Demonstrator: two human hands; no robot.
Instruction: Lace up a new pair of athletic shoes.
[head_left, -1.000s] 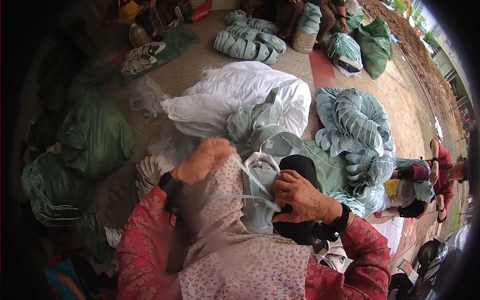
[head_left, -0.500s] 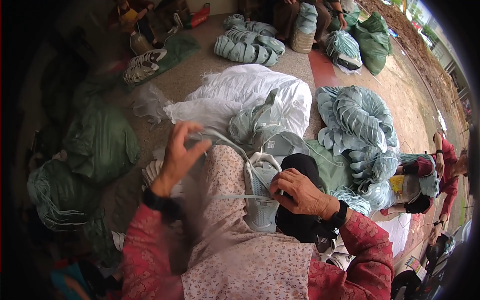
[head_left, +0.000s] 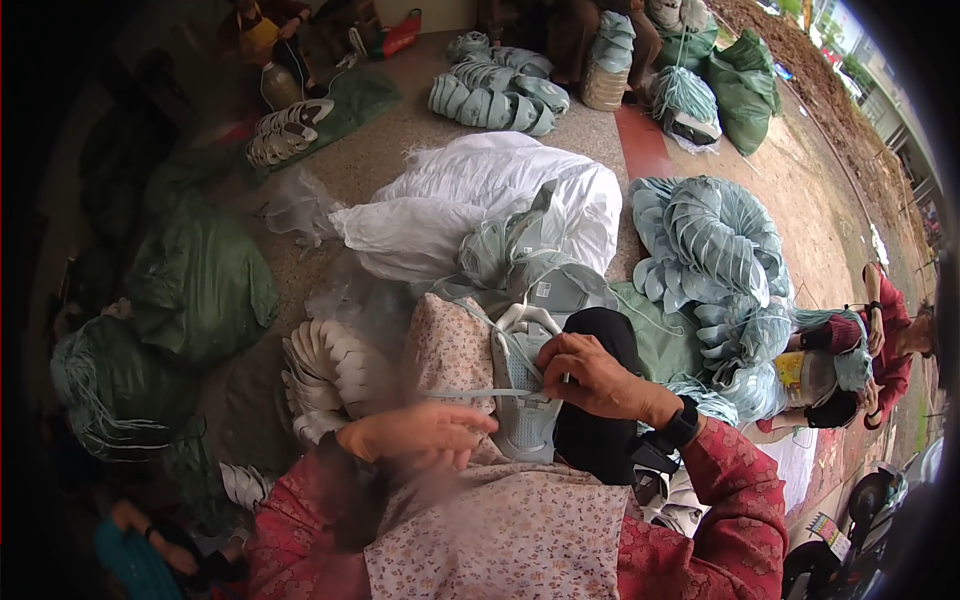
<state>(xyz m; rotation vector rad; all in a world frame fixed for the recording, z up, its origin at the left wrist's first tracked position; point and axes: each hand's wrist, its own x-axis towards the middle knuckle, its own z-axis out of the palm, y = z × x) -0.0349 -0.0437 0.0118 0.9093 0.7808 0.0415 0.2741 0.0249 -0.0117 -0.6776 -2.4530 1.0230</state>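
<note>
A pale grey-green shoe upper (head_left: pixel 524 430) lies on my lap, over a floral apron (head_left: pixel 490 530). A flat pale shoelace (head_left: pixel 465 393) runs across it and out past its left side; another stretch slants up toward the white collar lining. At the upper's right edge my right hand (head_left: pixel 595 377) is closed, thumb and fingers pinched together on that edge. My left hand (head_left: pixel 420 435) is just left of the upper's lower end, blurred by motion, its fingers stretched out with nothing seen in them. More joined uppers (head_left: pixel 550 280) trail off beyond my knees.
A white sack (head_left: pixel 480 195) lies ahead. Coiled strings of pale uppers (head_left: pixel 715 235) are at right, white ones (head_left: pixel 330 375) by my left knee. Green bags (head_left: pixel 200 285) stand at left. Several people sit around, one in a red sleeve (head_left: pixel 895 345) at far right.
My left hand has come down and inward from beside my left knee to near the upper's lower end. The slanting lace hangs slacker. My right hand stays at the upper's edge.
</note>
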